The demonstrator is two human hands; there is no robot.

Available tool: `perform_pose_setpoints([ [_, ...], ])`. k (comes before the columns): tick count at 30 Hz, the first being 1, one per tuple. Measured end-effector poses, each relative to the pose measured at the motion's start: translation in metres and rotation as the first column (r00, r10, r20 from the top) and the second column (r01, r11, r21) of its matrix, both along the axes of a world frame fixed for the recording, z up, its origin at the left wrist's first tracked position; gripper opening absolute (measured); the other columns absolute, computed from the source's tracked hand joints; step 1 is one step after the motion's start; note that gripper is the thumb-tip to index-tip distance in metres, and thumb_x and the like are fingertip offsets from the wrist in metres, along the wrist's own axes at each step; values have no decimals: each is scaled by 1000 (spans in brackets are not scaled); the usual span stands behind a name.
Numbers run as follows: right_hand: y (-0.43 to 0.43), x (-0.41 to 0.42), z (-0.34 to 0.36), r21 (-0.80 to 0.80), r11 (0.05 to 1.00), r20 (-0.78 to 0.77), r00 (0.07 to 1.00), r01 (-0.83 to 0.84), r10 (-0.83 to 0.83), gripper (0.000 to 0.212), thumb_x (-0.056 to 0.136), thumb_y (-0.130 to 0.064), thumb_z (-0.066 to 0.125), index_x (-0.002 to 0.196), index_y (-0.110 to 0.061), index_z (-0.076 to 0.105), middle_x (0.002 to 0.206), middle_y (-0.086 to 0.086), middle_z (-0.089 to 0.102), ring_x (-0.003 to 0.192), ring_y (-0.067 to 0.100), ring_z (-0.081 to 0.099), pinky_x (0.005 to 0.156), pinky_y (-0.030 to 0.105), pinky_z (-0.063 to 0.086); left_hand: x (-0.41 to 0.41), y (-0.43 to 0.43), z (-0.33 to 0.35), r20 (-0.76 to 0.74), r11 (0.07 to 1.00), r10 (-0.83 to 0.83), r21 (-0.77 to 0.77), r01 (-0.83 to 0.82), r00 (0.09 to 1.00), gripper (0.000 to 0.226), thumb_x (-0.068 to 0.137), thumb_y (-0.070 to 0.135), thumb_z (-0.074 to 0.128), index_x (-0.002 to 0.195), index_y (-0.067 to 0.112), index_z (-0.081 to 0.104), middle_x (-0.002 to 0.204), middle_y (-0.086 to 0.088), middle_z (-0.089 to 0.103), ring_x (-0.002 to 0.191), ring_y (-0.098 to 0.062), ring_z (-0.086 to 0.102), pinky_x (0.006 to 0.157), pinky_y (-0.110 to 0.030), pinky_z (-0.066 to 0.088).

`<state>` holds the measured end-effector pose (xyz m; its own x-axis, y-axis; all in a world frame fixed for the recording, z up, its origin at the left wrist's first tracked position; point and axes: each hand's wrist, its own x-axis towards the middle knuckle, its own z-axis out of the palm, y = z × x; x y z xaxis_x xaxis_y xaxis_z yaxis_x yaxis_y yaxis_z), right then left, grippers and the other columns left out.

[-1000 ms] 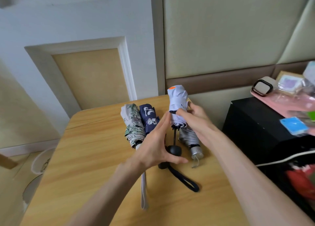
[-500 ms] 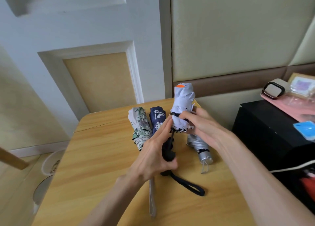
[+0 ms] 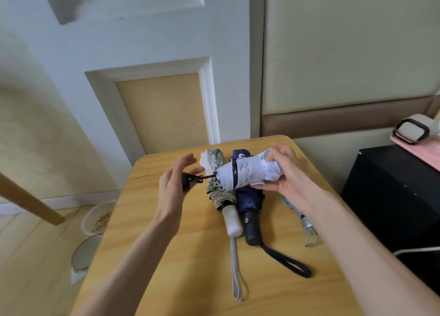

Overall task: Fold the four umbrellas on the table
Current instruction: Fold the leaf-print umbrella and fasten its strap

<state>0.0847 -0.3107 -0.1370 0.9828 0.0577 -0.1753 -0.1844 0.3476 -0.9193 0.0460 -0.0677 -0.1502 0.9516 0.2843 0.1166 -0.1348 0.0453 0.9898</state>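
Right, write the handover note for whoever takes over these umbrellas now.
Left hand: fingers straight, palm against the black handle of the white umbrella.
Right hand: grips the white umbrella's bunched canopy and holds it level above the table.
On the table: green-patterned umbrella, navy umbrella and silver umbrella, side by side, handles towards the person.
Done: those three look folded.
Left: a bit of shaft shows between the white one's handle and canopy. Probably push it in, then lay it with the others.
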Motion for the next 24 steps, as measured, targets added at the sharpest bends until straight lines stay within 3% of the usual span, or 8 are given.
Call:
perform_pose_setpoints([
  [2,12,-3,-4,-49,999,39,999,2,0,16,91,-15,74,104,-14,64,124,15,67,98,32,71,71,49,65,2,2,-5,-25,993,89,-69,-91,996,45,113,44,40,128,16,71,125,-1,75,109,-18,76,92,-31,53],
  [4,24,-7,-8,-101,991,65,994,91,-85,27,85,-30,86,100,-17,67,117,7,68,97,25,71,68,45,65,4,5,-10,-31,984,147,-93,-150,989,52,115,45,30,131,15,70,125,1,75,109,-16,76,93,-31,52],
  [9,40,-12,-25,-153,973,66,985,170,-162,22,87,-33,85,93,-19,69,97,6,73,89,27,76,71,50,67,2,10,-18,-5,984,176,-26,-177,984,48,116,38,32,130,14,71,123,4,76,110,-11,75,74,-9,52],
  [13,42,-11,-26,-189,958,103,975,215,-198,20,89,-33,81,96,-19,69,104,13,74,100,34,74,80,57,65,-1,11,-17,33,989,150,-25,-149,988,43,116,33,36,127,13,73,120,3,78,108,-13,76,79,-17,55],
  [16,54,-16,-31,-246,955,145,981,165,-132,22,86,-41,81,96,-26,70,97,0,73,92,23,71,81,44,63,-7,-8,-13,3,993,49,104,-49,999,34,112,29,46,117,20,79,111,9,80,107,-10,75,88,-29,57],
  [20,45,-8,-24,-238,922,204,944,306,-260,17,86,-32,78,87,-21,65,85,-3,67,82,19,62,71,40,54,3,5,-3,5,979,133,-158,-130,991,38,114,33,39,132,18,70,126,6,75,115,-11,72,100,-37,59],
  [24,33,-4,-11,-239,943,207,961,233,-185,15,89,-28,80,91,-20,68,87,3,70,85,26,68,73,47,63,-3,14,-8,11,980,-139,143,136,990,34,111,40,51,138,26,65,130,9,73,115,-7,71,102,-36,59],
])
